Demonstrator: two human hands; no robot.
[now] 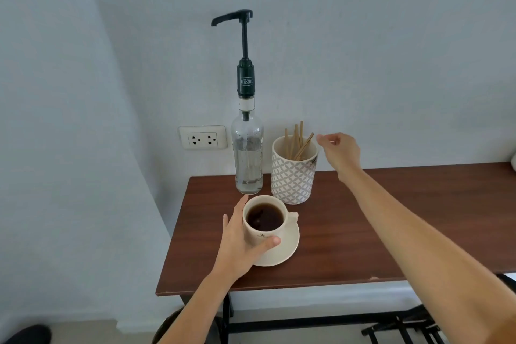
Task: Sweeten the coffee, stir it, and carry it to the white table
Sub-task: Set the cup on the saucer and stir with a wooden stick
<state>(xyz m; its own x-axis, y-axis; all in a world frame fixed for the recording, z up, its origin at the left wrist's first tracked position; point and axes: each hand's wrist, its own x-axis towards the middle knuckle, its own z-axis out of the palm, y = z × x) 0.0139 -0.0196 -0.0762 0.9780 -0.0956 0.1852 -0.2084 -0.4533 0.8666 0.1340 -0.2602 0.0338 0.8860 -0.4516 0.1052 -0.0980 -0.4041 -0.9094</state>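
As our left hand [237,243] wraps open-fingered around the cream ceramic cup of black coffee [264,220], thumb on its near wall, we steady it on its matching round saucer [287,248] at lower centre of the frame, near the left end of the dark wooden table [363,226]. Just beyond, a clear glass syrup bottle with a tall black pump [247,148] stands against the wall, spout pointing left, not over the cup. Beside it, centre right, our right hand [339,149] hovers with fingertips pinched close, holding nothing, at the wooden stir sticks [297,141] in the patterned white holder [293,176], apparently picking a stirrer.
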